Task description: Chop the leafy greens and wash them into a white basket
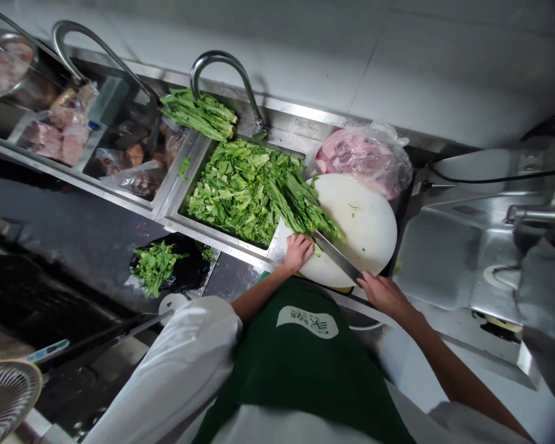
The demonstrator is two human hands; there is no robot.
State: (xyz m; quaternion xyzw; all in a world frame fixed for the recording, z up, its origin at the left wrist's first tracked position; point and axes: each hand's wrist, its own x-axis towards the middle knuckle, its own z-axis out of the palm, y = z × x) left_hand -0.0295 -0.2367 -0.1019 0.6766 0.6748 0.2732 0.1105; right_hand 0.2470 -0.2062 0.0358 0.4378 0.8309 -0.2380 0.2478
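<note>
Steel knife (338,258) gripped in right hand (383,295), left hand (298,252) curled near greens (298,200), hold unclear

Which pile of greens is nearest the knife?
The long bundle reaching onto the white board. The chopped leaves in the sink, the bunch by the tap and the leaves at the black bag lie farther away.

Left grip (298,251) turned palm-down; right grip (383,296) firmly clenched.

Metal knife (337,256), smooth, probably plastic board (374,222).
</note>
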